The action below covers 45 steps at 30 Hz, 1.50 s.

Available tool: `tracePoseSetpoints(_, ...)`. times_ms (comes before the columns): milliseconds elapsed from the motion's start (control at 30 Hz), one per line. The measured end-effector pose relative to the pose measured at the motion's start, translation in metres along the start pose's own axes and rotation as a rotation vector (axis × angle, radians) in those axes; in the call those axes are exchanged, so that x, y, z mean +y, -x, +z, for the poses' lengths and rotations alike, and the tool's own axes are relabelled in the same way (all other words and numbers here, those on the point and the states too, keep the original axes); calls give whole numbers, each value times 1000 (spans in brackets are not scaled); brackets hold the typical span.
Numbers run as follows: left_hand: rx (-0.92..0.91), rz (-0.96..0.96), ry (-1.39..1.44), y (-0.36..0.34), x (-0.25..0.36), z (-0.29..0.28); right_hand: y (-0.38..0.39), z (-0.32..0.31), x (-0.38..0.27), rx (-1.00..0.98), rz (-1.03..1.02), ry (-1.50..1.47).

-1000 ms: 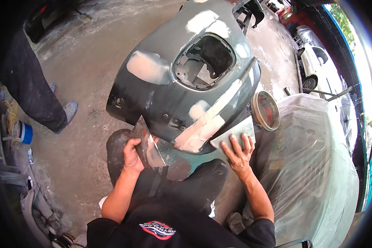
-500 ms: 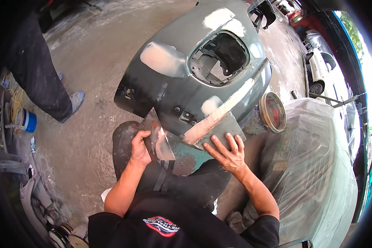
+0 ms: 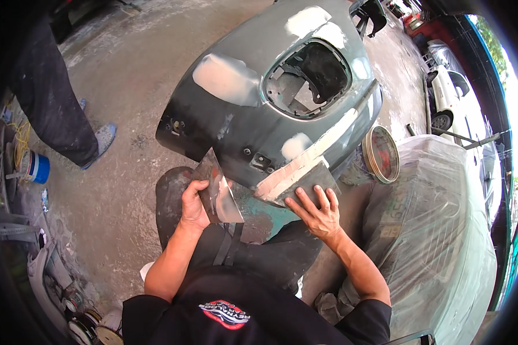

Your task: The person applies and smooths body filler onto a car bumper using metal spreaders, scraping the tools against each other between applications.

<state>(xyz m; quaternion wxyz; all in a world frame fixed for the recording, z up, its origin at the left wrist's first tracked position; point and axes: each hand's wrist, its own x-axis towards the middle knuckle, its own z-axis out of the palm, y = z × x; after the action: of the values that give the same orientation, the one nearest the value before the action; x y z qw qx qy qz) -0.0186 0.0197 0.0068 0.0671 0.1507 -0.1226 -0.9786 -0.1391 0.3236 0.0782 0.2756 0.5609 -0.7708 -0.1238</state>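
My left hand (image 3: 193, 204) grips a thin metal putty spreader (image 3: 213, 178), upright, with pale pinkish filler smeared on its face. My right hand (image 3: 319, 215), fingers spread over a wide metal spreader (image 3: 316, 181), holds it against the lower end of a long pale filler strip (image 3: 331, 135) on a dark grey car body panel (image 3: 207, 129). Other pale patches (image 3: 224, 77) mark the panel around a rounded opening (image 3: 308, 77).
A co-worker's leg (image 3: 60, 109) stands on the left, near a blue-banded bucket (image 3: 37, 167). A tin (image 3: 380, 152) sits right of the panel beside a plastic-covered object (image 3: 431, 230). A white car (image 3: 449, 100) stands behind; folded legs (image 3: 175, 190) are below the panel.
My right hand has moved leftward with its spreader, onto the filler strip, mostly in the first half second. The panel appears further right in view; my left spreader sits slightly higher.
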Motion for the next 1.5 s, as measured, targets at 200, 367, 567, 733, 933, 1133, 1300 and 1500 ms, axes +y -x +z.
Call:
tracePoseSetpoints(200,23,-7,-4,2,2,3,17,0,-6,-51,36,-35)
tracePoseSetpoints(367,-30,-11,8,0,1,1,27,-1,-11,-57,71,-25)
tracePoseSetpoints(567,-11,-20,16,2,1,3,45,-22,-2,-66,116,-11)
tracePoseSetpoints(733,-43,-52,13,2,-1,0,20,-25,15,168,137,6)
tracePoseSetpoints(933,-59,-34,58,-1,-3,-4,-11,-6,21,193,37,4)
tracePoseSetpoints(1133,-38,-91,110,-2,2,-10,-19,5,22,210,-12,-5)
tracePoseSetpoints(1300,1,-66,84,-3,-3,-8,-19,9,18,200,14,-9)
tracePoseSetpoints(1500,-38,-20,67,1,-2,3,-17,10,24,150,-16,-19)
